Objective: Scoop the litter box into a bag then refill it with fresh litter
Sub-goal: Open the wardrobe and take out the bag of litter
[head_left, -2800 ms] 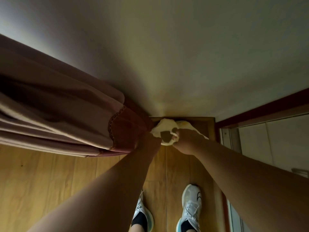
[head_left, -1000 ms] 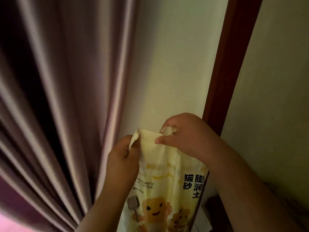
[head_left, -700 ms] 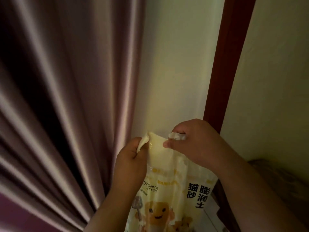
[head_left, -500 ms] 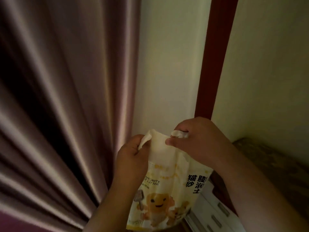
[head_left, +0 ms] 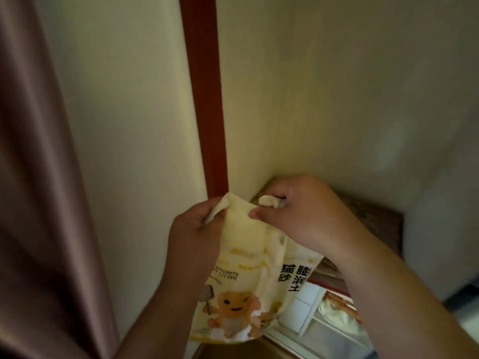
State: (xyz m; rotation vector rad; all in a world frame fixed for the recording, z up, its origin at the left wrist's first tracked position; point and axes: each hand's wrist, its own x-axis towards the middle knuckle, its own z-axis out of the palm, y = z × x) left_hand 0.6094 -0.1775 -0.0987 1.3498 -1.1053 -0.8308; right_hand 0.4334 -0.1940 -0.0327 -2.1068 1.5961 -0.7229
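Both hands lift a yellow cat litter bag before a cream wall: left hand and right hand pinching its top edge.

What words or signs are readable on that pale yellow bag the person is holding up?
All on the pale yellow plastic litter bag that the left hand and right hand pinch at its top:
"...NTONITE" over "...T LITTER": the first letters are hidden by the left hand.
"猫砂"
"膨润土"
Small print under "LITTER": too blurred to read.
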